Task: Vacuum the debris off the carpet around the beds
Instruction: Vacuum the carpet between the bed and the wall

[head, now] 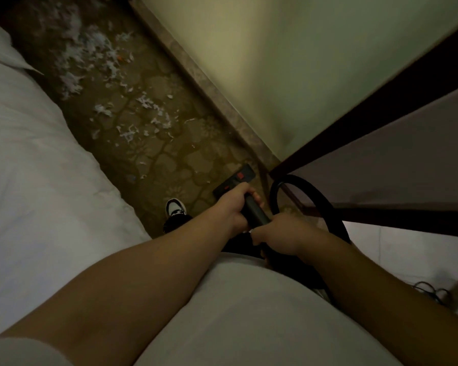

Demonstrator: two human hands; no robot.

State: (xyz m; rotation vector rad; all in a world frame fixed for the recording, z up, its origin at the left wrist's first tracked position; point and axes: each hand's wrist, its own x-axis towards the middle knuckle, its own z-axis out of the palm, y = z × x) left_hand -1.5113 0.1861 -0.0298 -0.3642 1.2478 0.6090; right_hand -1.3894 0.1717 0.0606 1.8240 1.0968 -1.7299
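So both hands are clamped on the vacuum wand (257, 212), left hand (234, 207) just ahead of right hand (283, 235). Floor head (234, 180) sits right past the left knuckles, white debris (132, 120) scattered on carpet (175, 165) well beyond.

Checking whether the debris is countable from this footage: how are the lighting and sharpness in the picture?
Head view: dim, yellowish light; the far debris is smeared by blur, the nearer scraps are crisper; wide-angle distortion bows the bed edge; the vacuum wand is dark but readable.

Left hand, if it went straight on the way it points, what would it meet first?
Probably the vacuum head, just ahead of the left hand down the wand it grips; depth unclear.
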